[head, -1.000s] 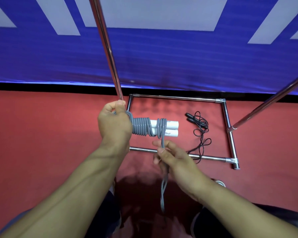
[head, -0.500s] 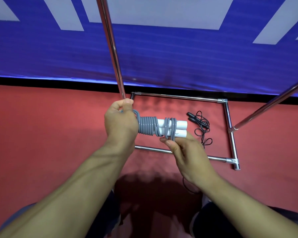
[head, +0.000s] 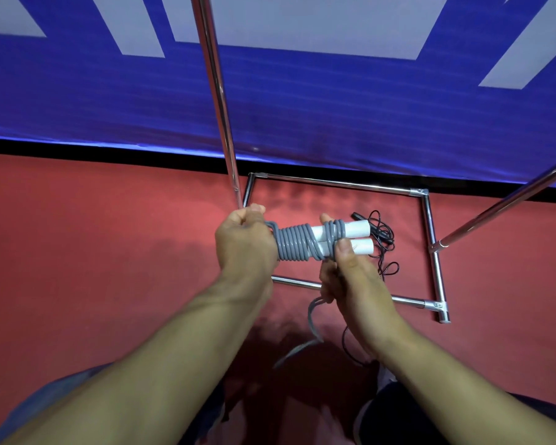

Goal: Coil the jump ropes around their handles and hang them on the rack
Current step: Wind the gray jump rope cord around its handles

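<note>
My left hand (head: pixel 244 244) grips the white handles (head: pixel 357 237), right hand (head: pixel 350 277) pinches grey rope (head: pixel 294 244); black rope (head: pixel 382 242) beyond on red floor (head: pixel 109 252), inside rack base (head: pixel 430 226).

A gym or sports hall: red sports flooring (head: pixel 77 252), a blue padded wall (head: pixel 334 107), a chrome rack (head: pixel 432 252).

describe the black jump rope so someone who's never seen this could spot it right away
Find the chrome rack base, a rectangle of tubes lying on the red floor below the blue wall. Inside it, toward the right side, lies the black jump rope, loose and tangled. Unlike the grey rope wound round white handles in the person's hands, it is thin, black and uncoiled.
</note>
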### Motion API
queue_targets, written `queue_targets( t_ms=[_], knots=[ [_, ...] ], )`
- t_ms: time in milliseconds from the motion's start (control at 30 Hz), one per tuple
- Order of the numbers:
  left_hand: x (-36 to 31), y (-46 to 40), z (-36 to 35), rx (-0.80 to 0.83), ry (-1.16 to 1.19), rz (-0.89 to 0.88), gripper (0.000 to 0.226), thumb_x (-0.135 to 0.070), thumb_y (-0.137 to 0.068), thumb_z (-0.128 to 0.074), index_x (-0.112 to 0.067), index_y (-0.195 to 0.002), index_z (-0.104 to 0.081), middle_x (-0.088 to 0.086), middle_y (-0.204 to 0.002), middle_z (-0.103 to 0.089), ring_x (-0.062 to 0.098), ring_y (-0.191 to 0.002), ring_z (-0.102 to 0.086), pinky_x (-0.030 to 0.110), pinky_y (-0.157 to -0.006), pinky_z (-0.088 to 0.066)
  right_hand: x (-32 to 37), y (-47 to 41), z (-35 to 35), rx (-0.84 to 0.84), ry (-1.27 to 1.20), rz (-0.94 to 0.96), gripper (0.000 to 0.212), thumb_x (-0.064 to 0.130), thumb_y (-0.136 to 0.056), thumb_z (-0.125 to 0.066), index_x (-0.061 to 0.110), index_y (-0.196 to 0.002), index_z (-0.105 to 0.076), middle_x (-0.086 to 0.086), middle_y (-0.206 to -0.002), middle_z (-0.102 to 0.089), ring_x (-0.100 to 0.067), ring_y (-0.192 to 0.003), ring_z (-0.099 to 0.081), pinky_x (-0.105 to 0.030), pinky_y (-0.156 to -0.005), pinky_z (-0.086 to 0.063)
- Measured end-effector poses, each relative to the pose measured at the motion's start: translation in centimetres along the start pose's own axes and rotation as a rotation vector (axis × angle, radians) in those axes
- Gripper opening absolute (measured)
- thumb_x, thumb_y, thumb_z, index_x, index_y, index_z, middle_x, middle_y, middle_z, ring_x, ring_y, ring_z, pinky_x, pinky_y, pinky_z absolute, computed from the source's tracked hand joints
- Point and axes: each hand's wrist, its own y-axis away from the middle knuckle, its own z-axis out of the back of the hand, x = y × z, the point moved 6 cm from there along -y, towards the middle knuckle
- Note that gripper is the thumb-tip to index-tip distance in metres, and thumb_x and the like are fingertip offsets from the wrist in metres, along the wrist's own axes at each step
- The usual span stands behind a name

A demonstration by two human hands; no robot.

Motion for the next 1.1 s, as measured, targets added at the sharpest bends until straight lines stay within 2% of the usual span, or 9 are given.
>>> queue_targets(
  t_ms=[133,400,533,667,733,800,867,967,1100],
  knots=[
    [-1.2,0.5,0.1,0.026,-0.179,-0.243,0.018,-0.028,-0.097,-0.053,-0.025,-0.083,-0.062,-0.007,-0.069,-0.057,0.017,-0.065,-0.053,0.041,-0.070,-0.051,-0.6,0.4,-0.6,0.089,-0.060,-0.107,0.057,0.073,-0.076,-0.054,0.022,-0.052,-0.050,0.009,-0.051,-0.037,-0.014,-0.052,-0.033,-0.041,-0.066,-0.030],
    [-3.7,1.0,0.1,0.037,-0.300,-0.484,0.017,-0.030,-0.095,-0.054,-0.028,-0.080,-0.060,-0.011,-0.066,-0.061,0.013,-0.062,-0.057,0.031,-0.066,-0.048,-0.1,0.5,-0.2,0.213,0.277,-0.065,0.064,0.082,-0.080,-0.026,0.025,-0.061,-0.047,0.009,-0.060,-0.043,-0.009,-0.056,-0.038,-0.026,-0.061,-0.036],
    [-3.7,-1.2,0.6,0.015,-0.189,-0.355,0.015,-0.023,-0.094,-0.060,-0.023,-0.080,-0.065,-0.010,-0.061,-0.058,0.007,-0.053,-0.051,0.031,-0.064,-0.045,-0.2,1.2,-0.5,0.342,0.654,0.216,0.026,0.044,-0.099,-0.034,0.034,-0.078,-0.044,0.023,-0.075,-0.054,0.005,-0.072,-0.047,-0.017,-0.072,-0.036],
    [-3.1,-1.4,-0.1,0.153,-0.221,-0.249,0.016,-0.031,-0.087,-0.062,-0.024,-0.072,-0.066,-0.008,-0.058,-0.059,0.016,-0.058,-0.053,0.038,-0.065,-0.047,1.3,0.8,0.0,0.248,0.864,0.642,0.019,0.010,-0.093,-0.041,0.019,-0.102,-0.055,0.010,-0.102,-0.056,-0.010,-0.088,-0.051,-0.013,-0.101,-0.039],
    [-2.9,-0.9,-0.5,0.241,-0.265,-0.216,0.019,-0.028,-0.089,-0.064,-0.025,-0.071,-0.067,-0.008,-0.059,-0.059,0.018,-0.060,-0.052,0.038,-0.065,-0.045,1.5,-0.1,1.1,0.207,0.845,0.584,0.021,0.015,-0.091,-0.044,0.025,-0.101,-0.060,0.013,-0.097,-0.056,-0.010,-0.089,-0.049,-0.034,-0.088,-0.049],
    [-3.2,-0.6,-0.6,0.292,-0.311,-0.233,0.020,-0.024,-0.092,-0.063,-0.024,-0.072,-0.068,-0.006,-0.061,-0.059,0.017,-0.060,-0.052,0.036,-0.066,-0.044,1.9,-0.9,2.5,0.151,0.907,0.517,0.011,0.026,-0.088,-0.057,0.032,-0.097,-0.057,0.017,-0.088,-0.050,-0.009,-0.084,-0.045,-0.033,-0.073,-0.040],
    [-3.6,-0.4,-0.6,0.297,-0.373,-0.274,0.019,-0.024,-0.093,-0.063,-0.022,-0.075,-0.068,-0.006,-0.063,-0.060,0.016,-0.061,-0.053,0.034,-0.067,-0.045,3.0,-0.9,3.4,0.021,0.951,0.556,0.028,0.026,-0.085,-0.073,0.020,-0.111,-0.064,0.008,-0.095,-0.057,-0.017,-0.093,-0.050,-0.036,-0.082,-0.042],
    [-4.1,-0.2,-0.5,0.262,-0.532,-0.365,0.016,-0.024,-0.094,-0.062,-0.019,-0.079,-0.068,-0.007,-0.066,-0.062,0.016,-0.064,-0.055,0.029,-0.067,-0.044,5.1,-0.6,4.2,-0.173,0.919,0.600,0.037,0.037,-0.091,-0.061,0.014,-0.119,-0.060,0.002,-0.097,-0.059,-0.017,-0.094,-0.049,-0.040,-0.099,-0.041],
    [-4.6,0.4,-0.1,0.138,-0.702,-0.537,0.014,-0.022,-0.095,-0.059,-0.026,-0.081,-0.062,-0.010,-0.072,-0.063,0.021,-0.075,-0.060,0.028,-0.071,-0.043,6.5,-0.3,5.1,-0.323,0.819,0.542,0.018,0.040,-0.089,-0.065,0.026,-0.092,-0.055,0.008,-0.072,-0.055,-0.014,-0.071,-0.048,-0.029,-0.067,-0.041]
  ],
)
